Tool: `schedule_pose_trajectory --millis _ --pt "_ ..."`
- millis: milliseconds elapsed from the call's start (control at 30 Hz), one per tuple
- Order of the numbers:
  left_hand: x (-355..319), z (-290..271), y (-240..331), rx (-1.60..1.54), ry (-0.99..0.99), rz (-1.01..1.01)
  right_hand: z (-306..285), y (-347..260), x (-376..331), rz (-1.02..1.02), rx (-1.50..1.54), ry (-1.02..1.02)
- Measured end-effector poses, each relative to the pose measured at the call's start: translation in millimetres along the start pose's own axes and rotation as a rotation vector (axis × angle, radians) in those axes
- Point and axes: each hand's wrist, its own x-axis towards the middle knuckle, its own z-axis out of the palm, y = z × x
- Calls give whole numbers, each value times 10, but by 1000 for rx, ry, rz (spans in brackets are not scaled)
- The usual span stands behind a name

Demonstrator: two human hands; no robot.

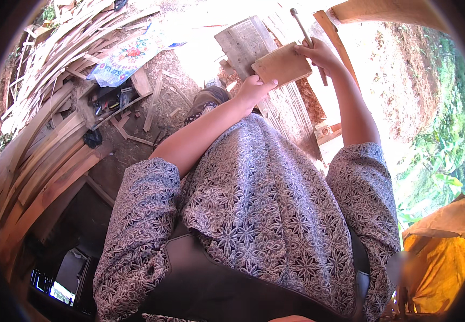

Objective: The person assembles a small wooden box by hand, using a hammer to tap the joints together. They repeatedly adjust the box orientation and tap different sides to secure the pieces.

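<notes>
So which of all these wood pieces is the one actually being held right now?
The small flat rectangular board, gripped by the left hand at its lower corner, raised above the grey plank; the right hand holds a thin stick-like tool.

wood strips (45, 134) crowd the left; sunlit ground (399, 80) right lies open.

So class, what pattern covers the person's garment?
A dense blue-grey floral print on the garment, clearest in the head view.

Small flat wooden board (282, 65), tilted, thin metal rod (303, 31)
</notes>
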Motion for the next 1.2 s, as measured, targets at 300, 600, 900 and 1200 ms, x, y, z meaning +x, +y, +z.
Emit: schedule_pose_trajectory --millis 300,600,900,1200 --pt "149 -194 -161 132 172 8 310 433 -489 155 317 105" --pt "104 -18 -148 -226 175 -22 76 74 -63 1 -63 67" --pt "-51 -349 734 1202 203 335 418 453 -648 110 295 194" --pt "218 -341 626 1964 -235 854 997 544 -1054 206 540 466"
